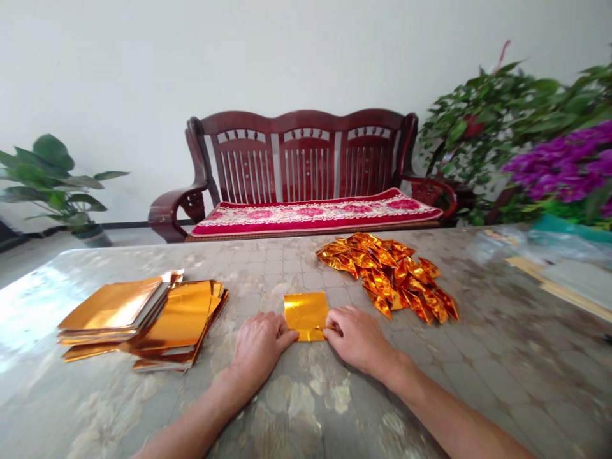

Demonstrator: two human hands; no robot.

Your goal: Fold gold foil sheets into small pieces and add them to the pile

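From where I stood, the shiny gold sheet (305,307) lay on the tabletop (306,408), creased along its near edge, where the left hand (261,341) and right hand (358,341) pinched its sides, knuckles up, forearms slanting inward. Bare room separated it from stacked sheets (184,319), left; folded foil pieces (380,258) lay beyond, right.

The bare left hand (261,339) and bare right hand (357,338) cover parts of the small golden foil sheet's (305,310) sides; both forearms (205,408) are cut by the bottom edge. The right edge cuts off the blurred purple flowers (564,167) and a black object (607,338) too small to identify. The grey patterned table (335,414) hides the lower part of the dark red wooden bench (307,162).
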